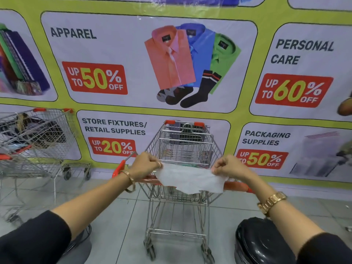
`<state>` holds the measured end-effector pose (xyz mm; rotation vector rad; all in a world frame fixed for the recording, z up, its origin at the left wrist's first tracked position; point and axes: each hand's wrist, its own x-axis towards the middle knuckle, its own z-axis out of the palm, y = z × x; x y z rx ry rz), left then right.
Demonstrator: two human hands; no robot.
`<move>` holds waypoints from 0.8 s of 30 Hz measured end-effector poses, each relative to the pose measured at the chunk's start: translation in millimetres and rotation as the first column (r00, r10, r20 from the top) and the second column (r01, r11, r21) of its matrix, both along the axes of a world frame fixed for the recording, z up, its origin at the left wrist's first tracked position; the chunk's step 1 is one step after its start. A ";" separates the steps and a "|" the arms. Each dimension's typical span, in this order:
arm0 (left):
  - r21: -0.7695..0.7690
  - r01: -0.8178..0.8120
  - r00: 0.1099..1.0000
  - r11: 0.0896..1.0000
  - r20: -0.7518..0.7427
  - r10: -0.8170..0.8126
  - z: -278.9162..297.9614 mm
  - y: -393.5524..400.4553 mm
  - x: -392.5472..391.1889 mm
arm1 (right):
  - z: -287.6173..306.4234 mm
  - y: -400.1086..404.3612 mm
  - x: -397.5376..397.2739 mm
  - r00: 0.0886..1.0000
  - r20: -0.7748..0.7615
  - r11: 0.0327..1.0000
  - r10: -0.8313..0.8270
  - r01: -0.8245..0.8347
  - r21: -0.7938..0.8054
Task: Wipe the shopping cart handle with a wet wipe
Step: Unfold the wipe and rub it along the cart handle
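A white wet wipe [187, 178] is stretched flat between my two hands, just above the cart's orange handle [236, 186]. My left hand [145, 163] pinches the wipe's left edge. My right hand [228, 166] pinches its right edge. The wipe hangs in front of the handle's middle and hides that part; whether it touches the bar I cannot tell. The metal shopping cart [182, 147] stands straight ahead, with a few small items at the bottom of its basket.
A big sale poster wall [133, 54] rises right behind the cart. Other wire carts [36, 130] with goods stand at the left. A black round-lidded bin [261, 242] sits at the lower right on the tiled floor [118, 212].
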<state>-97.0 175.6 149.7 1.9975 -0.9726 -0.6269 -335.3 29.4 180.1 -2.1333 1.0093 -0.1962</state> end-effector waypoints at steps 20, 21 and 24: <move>0.262 -0.134 0.900 0.956 0.435 0.007 -14.1 -2.4 74.9 | -51.6 56.2 75.9 0.959 0.137 0.880 -0.248 0.283 -0.382; 0.332 -0.147 0.871 0.932 0.491 -0.038 -18.7 2.1 80.4 | -59.4 63.9 85.2 0.964 0.082 0.883 -0.254 0.265 -0.386; 0.480 -0.153 0.830 0.864 0.537 -0.151 -32.8 11.1 92.2 | -78.0 81.1 103.5 0.921 -0.190 0.859 -0.340 0.222 -0.462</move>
